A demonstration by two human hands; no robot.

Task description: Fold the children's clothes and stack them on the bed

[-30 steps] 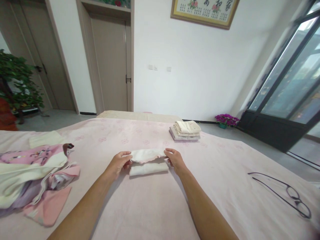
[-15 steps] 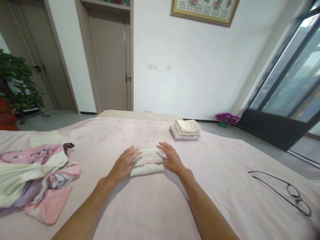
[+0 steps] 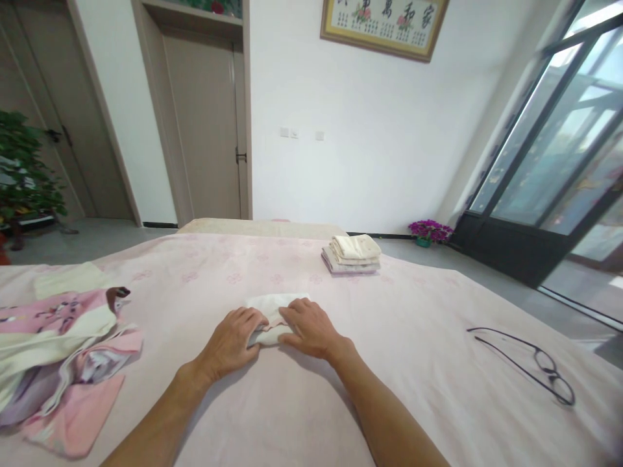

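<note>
A small folded white cloth (image 3: 272,306) with a pink edge lies on the pink bedspread (image 3: 399,337) in front of me. My left hand (image 3: 231,340) rests flat on the cloth's left end, fingers stretched out. My right hand (image 3: 309,329) lies flat on its right part, fingers also out and pressing down. The two hands nearly touch over the cloth, and most of it is hidden beneath them.
A stack of folded cream and lilac cloths (image 3: 351,254) sits further back on the bed. A heap of unfolded pink and white clothes (image 3: 58,350) lies at the left. Black glasses (image 3: 528,363) lie at the right. Beyond are doors, a plant and a glass sliding door.
The upper flap that both hands held up by its ends has been laid down over the cloth. Both hands then moved inward onto the folded cloth and now press it flat.
</note>
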